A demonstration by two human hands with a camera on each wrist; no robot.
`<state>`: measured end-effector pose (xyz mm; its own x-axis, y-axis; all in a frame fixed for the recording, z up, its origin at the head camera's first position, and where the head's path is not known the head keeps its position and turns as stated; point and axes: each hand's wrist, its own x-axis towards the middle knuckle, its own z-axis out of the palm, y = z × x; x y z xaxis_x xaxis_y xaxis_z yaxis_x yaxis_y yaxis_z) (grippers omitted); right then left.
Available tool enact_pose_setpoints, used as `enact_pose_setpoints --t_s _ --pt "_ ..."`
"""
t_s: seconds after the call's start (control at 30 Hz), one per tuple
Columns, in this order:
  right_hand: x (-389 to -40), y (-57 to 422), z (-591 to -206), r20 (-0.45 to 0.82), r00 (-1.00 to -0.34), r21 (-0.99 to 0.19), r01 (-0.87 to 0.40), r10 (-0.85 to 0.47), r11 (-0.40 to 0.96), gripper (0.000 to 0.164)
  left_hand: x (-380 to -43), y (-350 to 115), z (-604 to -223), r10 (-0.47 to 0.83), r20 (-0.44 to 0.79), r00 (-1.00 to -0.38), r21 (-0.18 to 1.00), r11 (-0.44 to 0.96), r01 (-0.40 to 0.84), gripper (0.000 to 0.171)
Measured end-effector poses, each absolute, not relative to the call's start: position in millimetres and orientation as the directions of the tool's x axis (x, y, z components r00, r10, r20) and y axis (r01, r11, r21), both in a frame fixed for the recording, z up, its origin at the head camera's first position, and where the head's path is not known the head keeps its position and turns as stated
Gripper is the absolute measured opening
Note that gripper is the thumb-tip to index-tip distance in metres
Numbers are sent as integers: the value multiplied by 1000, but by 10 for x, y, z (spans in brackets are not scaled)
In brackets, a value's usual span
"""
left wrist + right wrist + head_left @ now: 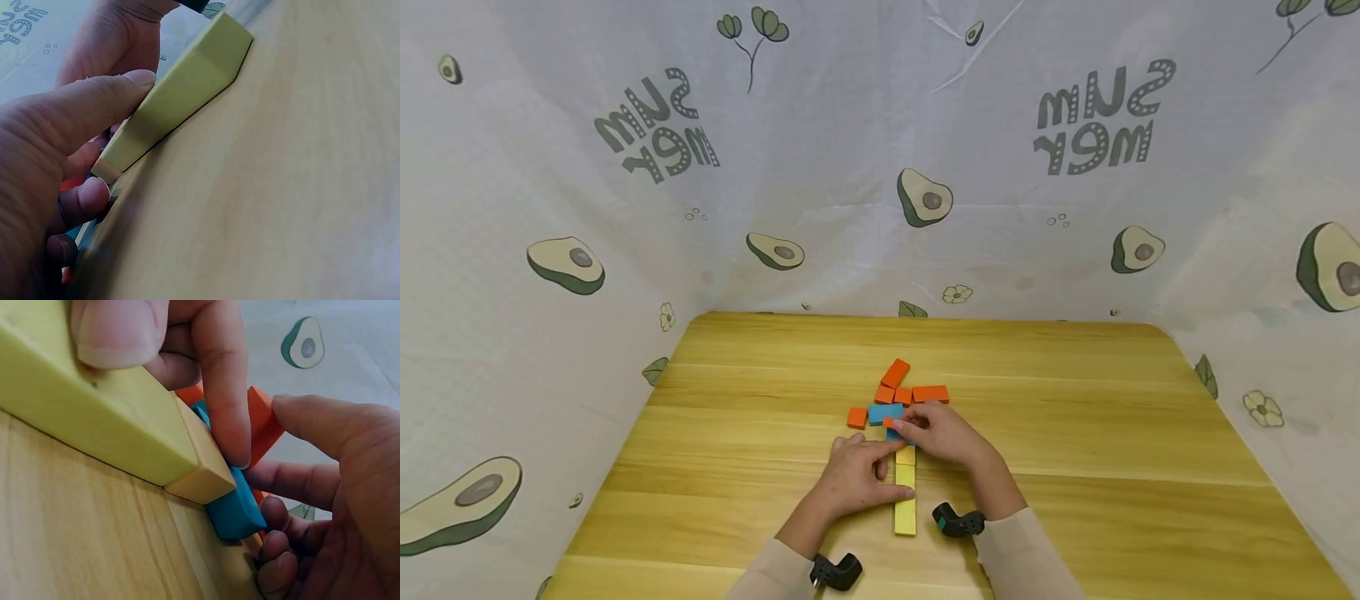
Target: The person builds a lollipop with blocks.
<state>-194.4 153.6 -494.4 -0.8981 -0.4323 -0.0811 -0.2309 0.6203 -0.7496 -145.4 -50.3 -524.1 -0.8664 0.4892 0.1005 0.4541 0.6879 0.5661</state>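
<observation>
Nearest, pale sleeves (1028,557). Pinching an orange block (889,422) near a blue block (883,413) with the right grip (951,435); touching a yellow block (906,518) with the left grip (856,477) spread. Probably placing; next, needing careful letting go.

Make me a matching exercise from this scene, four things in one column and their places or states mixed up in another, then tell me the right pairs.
Column one
1. Long yellow block
2. Right hand
3. Small peach block
4. Left hand

Column two
A. Sits between the long yellow block and a blue block
B. Rests its thumb on the long yellow block
C. Forms the end of the row closest to the person
D. Pinches an orange block

Right pairs: 1-C, 2-D, 3-A, 4-B
</observation>
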Motion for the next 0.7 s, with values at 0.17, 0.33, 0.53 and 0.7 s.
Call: enact_pose_setpoints --t_s 0.17,0.33,0.53,0.7 --pt "-1953 1518 -4972 -46 -917 -747 -232 -396 624 22 -1455 -504 -5228 490 102 -866 560 691 457 73" --pt "-1940 1488 -5000 -35 -956 -704 -182 -290 686 30 -1452 -501 -5222 488 98 -867 562 692 453 73" --pt "-1936 1462 -5021 -29 -965 -669 -176 -262 722 20 -1443 -504 -5225 485 98 -869 566 691 450 74" --pt "-1920 1393 -5020 6 -976 -653 -170 -219 738 33 -1443 -501 -5227 484 93 -870 568 692 446 73"
